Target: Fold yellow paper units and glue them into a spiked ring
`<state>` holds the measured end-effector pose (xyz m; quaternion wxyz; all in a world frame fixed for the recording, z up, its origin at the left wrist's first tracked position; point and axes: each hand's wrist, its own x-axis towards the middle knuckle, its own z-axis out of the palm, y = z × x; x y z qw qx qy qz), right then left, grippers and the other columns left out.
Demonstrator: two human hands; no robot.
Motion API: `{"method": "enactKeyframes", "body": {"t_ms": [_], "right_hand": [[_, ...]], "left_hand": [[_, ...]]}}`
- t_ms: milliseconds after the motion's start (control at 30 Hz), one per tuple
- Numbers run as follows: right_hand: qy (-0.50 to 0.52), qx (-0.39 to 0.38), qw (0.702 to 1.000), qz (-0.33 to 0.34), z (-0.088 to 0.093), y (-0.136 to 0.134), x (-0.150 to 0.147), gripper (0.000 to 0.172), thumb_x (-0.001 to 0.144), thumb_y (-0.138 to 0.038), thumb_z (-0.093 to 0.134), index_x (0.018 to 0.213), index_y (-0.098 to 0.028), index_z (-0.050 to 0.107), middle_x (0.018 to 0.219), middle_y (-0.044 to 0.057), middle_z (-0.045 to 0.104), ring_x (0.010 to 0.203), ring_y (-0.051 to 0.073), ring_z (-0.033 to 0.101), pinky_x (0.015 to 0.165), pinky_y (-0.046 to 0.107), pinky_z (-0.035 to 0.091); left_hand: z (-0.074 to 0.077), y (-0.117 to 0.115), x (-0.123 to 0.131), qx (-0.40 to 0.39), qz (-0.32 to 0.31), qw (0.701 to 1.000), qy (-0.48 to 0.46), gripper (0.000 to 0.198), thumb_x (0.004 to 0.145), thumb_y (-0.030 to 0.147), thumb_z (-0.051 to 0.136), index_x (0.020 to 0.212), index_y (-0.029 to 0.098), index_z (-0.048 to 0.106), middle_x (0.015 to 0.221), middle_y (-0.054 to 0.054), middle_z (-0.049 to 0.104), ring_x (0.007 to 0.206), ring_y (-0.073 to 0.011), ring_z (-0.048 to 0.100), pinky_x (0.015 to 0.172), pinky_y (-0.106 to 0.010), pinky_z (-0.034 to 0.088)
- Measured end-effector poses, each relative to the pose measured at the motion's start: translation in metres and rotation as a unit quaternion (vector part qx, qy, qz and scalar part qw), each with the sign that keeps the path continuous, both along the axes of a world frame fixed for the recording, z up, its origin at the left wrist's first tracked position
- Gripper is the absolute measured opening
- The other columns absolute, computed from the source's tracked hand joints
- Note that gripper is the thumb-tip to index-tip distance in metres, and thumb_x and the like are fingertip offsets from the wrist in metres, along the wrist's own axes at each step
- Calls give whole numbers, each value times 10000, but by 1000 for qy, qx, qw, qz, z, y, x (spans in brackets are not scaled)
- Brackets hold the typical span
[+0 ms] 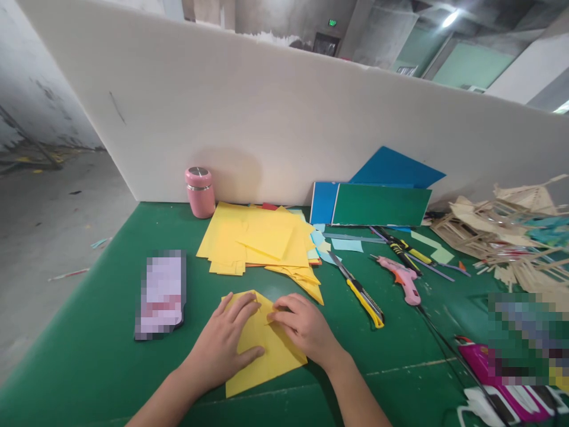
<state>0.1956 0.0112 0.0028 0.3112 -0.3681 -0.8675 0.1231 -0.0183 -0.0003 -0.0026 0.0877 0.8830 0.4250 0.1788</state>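
The yellow paper (pixel 276 354) is pressed down by the spread left hand (pixel 224 333), probably for steadiness; its far-right edge is pinched by the right hand (pixel 307 327).

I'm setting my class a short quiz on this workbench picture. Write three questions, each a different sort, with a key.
1. True or false: the left hand rests on the yellow sheet.

2. Which lies between the right hand and the glue gun?
a) blue board
b) utility knife
c) wooden-stick model

3. Fill the gap: the pink container stands to the ____ of the yellow paper stack.

Key: 1 true; 2 b; 3 left.
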Motion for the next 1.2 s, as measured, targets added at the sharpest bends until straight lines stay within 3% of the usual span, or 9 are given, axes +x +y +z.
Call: {"method": "enactKeyframes", "body": {"t_ms": [167, 1200], "right_hand": [[-4, -6, 1000, 3, -2, -1, -3, 236, 933, -154, 469, 915, -216, 696, 909, 68, 646, 849, 191, 558, 715, 308, 476], [-33, -33, 999, 15, -1, -1, -2, 250, 904, -128, 497, 950, -237, 717, 1020, 70, 625, 932, 207, 533, 761, 325, 481]], "left_hand": [[-3, 1, -1, 4, -26, 999, 26, 626, 819, 426, 603, 1374, 232, 389, 1428, -89, 459, 1296, -275, 437, 1109, -492, 287], [-1, 1, -1, -1, -35, 998, 44, 605, 861, 445, 554, 1389, 198, 390, 1437, -82, 446, 1334, -264, 385, 1119, -477, 271]]}}
